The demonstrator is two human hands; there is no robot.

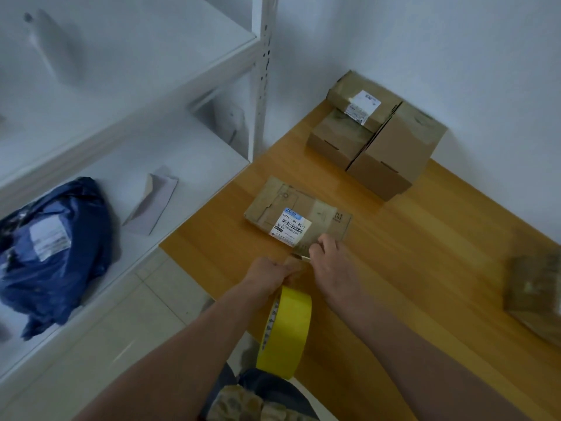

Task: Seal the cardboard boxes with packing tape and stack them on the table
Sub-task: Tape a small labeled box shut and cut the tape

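A flat cardboard box (299,211) with a white barcode label lies on the wooden table (409,268) near its left edge. A yellow roll of packing tape (287,332) hangs from my left wrist. My left hand (267,273) grips the pulled-out tape strip just in front of the box. My right hand (326,259) pinches a small tool or the tape end at the box's near edge; which one is blurred. A stack of three boxes (379,138) stands at the back against the wall.
White metal shelving (182,177) stands left of the table, holding a blue plastic parcel (57,244) and a small white envelope (151,202). Another taped box (537,296) sits at the table's right edge, blurred. Tiled floor lies below.
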